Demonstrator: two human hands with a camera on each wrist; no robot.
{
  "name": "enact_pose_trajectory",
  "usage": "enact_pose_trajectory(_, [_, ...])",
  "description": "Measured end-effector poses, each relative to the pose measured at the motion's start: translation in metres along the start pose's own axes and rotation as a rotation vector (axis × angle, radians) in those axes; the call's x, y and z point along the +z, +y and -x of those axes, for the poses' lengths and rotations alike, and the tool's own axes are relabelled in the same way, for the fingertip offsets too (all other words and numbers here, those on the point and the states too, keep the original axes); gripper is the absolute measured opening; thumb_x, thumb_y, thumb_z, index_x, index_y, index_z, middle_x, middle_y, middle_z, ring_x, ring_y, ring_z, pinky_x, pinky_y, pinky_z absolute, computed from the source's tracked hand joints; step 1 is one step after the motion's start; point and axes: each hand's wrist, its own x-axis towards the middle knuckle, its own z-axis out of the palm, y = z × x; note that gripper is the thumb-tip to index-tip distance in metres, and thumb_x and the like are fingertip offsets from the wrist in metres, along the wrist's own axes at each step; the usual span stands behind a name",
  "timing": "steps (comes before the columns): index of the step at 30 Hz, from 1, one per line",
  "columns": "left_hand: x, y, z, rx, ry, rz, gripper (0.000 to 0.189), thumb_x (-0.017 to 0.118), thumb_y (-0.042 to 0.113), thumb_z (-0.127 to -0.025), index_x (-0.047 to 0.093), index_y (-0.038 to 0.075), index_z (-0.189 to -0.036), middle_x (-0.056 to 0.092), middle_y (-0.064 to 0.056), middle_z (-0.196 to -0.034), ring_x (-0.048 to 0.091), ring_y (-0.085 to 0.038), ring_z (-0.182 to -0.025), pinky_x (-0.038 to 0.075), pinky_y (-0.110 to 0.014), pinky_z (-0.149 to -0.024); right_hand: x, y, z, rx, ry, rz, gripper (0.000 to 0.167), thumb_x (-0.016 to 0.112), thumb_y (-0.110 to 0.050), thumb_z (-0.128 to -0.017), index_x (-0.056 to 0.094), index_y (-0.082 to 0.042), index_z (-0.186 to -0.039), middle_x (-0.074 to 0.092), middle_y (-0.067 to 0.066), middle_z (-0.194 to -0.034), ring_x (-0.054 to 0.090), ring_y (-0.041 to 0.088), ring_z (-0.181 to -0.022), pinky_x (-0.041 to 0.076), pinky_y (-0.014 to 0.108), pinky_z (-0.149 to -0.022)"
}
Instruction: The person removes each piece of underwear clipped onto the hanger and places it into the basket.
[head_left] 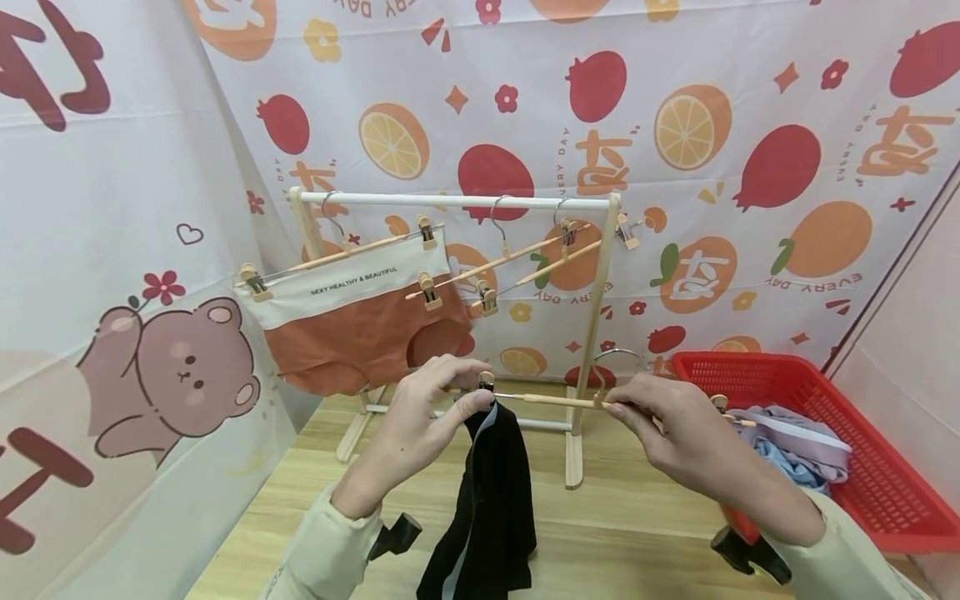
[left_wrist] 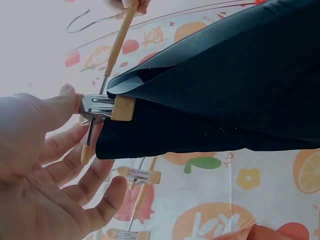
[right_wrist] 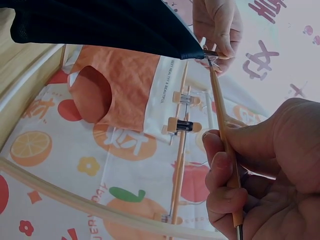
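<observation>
My left hand [head_left: 423, 425] pinches a clip [left_wrist: 124, 108] at the left end of a wooden clip hanger [head_left: 558, 402]. In the left wrist view, its thumb presses the clip's tail while the other fingers spread behind. Clamped in that clip by one edge, a black garment [head_left: 502, 492] with a grey-blue inner side hangs down over the table. My right hand [head_left: 678, 429] grips the hanger's bar near the middle, fingers curled around it in the right wrist view. The hanger's metal hook [head_left: 618, 354] rises above the right hand, whose wrist has another clip [head_left: 720, 403] beside it.
Behind the hands stands a rack with a white rail [head_left: 450, 201]. Rust-and-white underwear [head_left: 360, 333] hangs there from a clip hanger, beside bare clip hangers [head_left: 510, 258]. A red plastic basket [head_left: 757, 360] at right holds lilac and blue clothes [head_left: 806, 442]. Printed curtains surround the wooden table [head_left: 622, 533].
</observation>
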Motion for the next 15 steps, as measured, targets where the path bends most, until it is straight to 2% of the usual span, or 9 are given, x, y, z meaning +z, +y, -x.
enact_pose_trajectory(7, [0.0042,-0.0055,-0.0005,0.026,0.007,0.017,0.023,0.071,0.018,-0.095,0.07,0.021,-0.117,0.066,0.007,-0.094,0.06,-0.007,-0.092,0.051,-0.036,-0.084,-0.0009,0.0033,0.0009,-0.002,0.007,-0.007,0.019,0.076,-0.002,-0.088,0.075,-0.019,-0.095,0.057,-0.014,-0.075,0.046,0.001,-0.065,0.043,0.017,-0.054])
enact_pose_trajectory(15, [0.0078,-0.0086,-0.0005,0.059,0.04,0.01,0.022,0.072,0.013,-0.093,0.071,0.017,-0.115,0.071,0.005,-0.098,0.062,-0.011,-0.093,0.052,-0.033,-0.081,-0.0005,0.0038,0.0003,0.012,-0.004,-0.014,0.018,0.076,-0.003,-0.089,0.076,-0.02,-0.096,0.057,-0.013,-0.076,0.047,0.001,-0.066,0.043,0.017,-0.054])
